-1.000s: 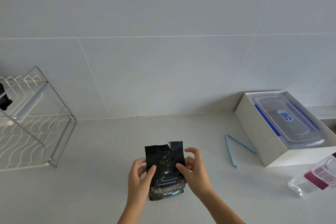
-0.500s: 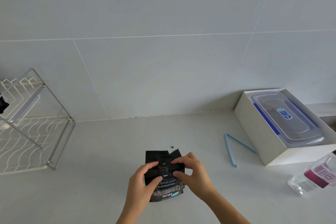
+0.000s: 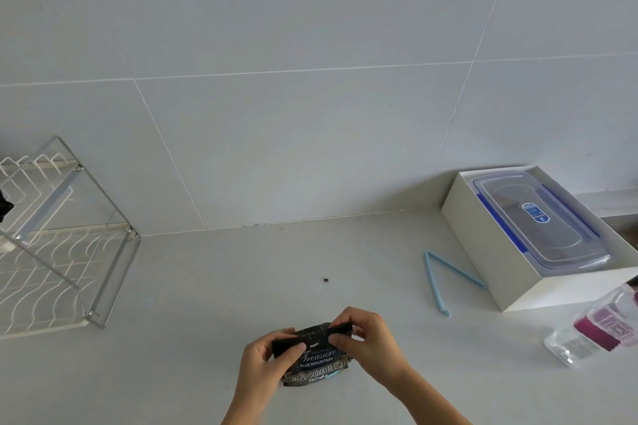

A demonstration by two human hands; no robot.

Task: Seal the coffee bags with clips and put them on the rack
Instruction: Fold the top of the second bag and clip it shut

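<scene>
With both my hands, left hand [image 3: 267, 360] and right hand [image 3: 367, 342], pinching the top of the black coffee bag [image 3: 316, 357] low on the counter [image 3: 207, 286], I should fold it flat and tight before fetching the blue clip [image 3: 440, 281] lying well to the right.

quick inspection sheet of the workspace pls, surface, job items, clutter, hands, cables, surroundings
surface: pale counter, one small dark speck
job's things: black coffee bag, top folded over; blue clip lying open, apart from the bag; wire rack at left, something dark at its edge
clutter: white box holding a lidded container; clear bottle on its side
grippers: left hand and right hand both pinch the bag's fold
cables: nothing seen
surroundings: tiled wall
</scene>
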